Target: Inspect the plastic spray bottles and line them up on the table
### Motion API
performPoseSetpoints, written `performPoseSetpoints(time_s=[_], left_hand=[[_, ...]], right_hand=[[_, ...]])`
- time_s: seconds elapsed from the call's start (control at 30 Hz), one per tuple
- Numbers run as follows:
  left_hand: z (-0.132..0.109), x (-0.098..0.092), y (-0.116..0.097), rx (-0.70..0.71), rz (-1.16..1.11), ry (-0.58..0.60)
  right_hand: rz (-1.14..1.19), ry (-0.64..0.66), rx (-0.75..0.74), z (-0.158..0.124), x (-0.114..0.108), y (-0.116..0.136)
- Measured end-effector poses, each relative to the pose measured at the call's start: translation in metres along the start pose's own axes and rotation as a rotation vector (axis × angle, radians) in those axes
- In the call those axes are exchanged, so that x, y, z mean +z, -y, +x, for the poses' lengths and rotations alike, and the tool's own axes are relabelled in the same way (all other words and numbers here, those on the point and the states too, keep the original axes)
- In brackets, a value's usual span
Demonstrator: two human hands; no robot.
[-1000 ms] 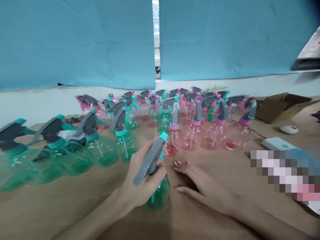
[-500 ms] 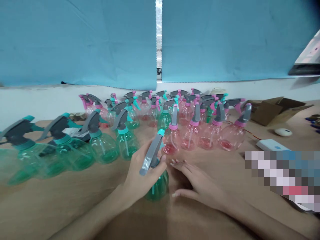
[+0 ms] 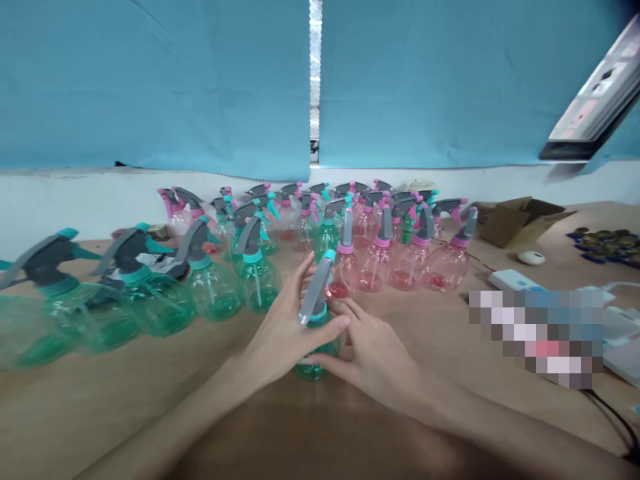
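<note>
Directly before me a green spray bottle with a grey trigger head and teal collar stands upright on the table. My left hand is around it from the left, thumb across the front below the collar, with some fingers stretched out behind the head. Lower down, my right hand grips the bottle's body from the right, its thumb across the front. Part of the body is hidden by my hands. To the left runs a row of green spray bottles; just beyond my right hand are several pink spray bottles.
More pink and green spray bottles crowd the back by the wall. At right lie a cardboard box, a white mouse-shaped object, a white box, a blurred-out patch and a pile of small dark pieces.
My right hand has moved left and closed on the bottle's body. My left hand's fingers have straightened somewhat behind the head. The camera view has turned slightly right.
</note>
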State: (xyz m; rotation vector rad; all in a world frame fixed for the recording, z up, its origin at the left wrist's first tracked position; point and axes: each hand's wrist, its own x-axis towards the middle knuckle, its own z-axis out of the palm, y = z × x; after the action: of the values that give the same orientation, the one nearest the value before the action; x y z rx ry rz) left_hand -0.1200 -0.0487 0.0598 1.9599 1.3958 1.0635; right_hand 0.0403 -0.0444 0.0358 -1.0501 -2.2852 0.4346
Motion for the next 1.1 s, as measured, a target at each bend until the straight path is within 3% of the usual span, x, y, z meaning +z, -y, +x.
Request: performPoseSetpoints(time_s=[0.1, 0.27, 0.43, 0.7, 1.1], left_hand=[[-0.012, -0.012, 0.010, -0.046, 0.040, 0.022], [-0.046, -0.036, 0.040, -0.175, 0.060, -0.092], [-0.068, -0.044, 0.062, -0.306, 0.021, -0.079], [-0.057, -0.033, 0.061, -0.306, 0.113, 0.059], [-0.035, -0.014, 0.043, -0.232, 0.132, 0.074]], right_hand=[[-0.032, 0.015, 0.046, 0.008, 0.003, 0.001], [-0.075, 0.034, 0.012, 0.033, 0.004, -0.011], [-0.141, 0.056, 0.057, 0.063, 0.007, -0.020], [-0.133, 0.062, 0.099, 0.087, 0.012, -0.023], [-0.075, -0.002, 0.125, 0.095, 0.021, -0.024]])
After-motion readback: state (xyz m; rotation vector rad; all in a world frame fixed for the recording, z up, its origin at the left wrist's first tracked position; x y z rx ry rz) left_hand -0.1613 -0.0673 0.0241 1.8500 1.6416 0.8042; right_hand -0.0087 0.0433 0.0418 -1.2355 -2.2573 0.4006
